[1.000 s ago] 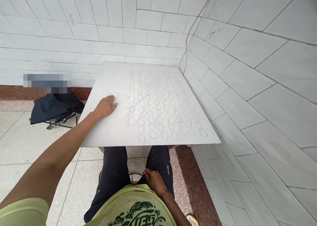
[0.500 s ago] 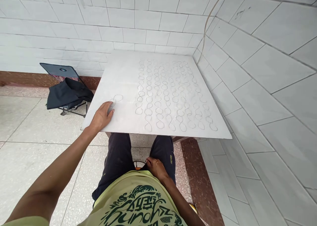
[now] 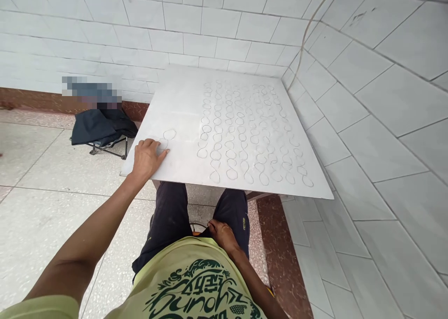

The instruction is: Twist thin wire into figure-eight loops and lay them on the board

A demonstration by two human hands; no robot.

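Observation:
A white board (image 3: 178,104) serves as the tabletop in front of me. Thin dark looped strands (image 3: 241,137), many shaped like figure eights, lie across it in rough columns; I cannot tell what they are made of. On the left part, my left hand (image 3: 149,158) lies palm down with thumb and fingers apart. Its fingertips are at the lower end of a separate looped strand (image 3: 170,134), partly covered by the hand. My right hand (image 3: 224,235) rests on my lap against the right thigh, fingers loosely curled, with nothing visible in it.
A folding chair (image 3: 126,147) with a dark cloth (image 3: 94,127) over it stands left of the table. White tiled walls (image 3: 224,25) meet behind the board's far right corner, where a cable (image 3: 304,39) hangs. My legs (image 3: 171,207) are under the near edge.
The view has shifted slightly, so the board appears a little further right. My left thumb and fingers look a little wider apart beside the single loop. My right hand stays on my lap.

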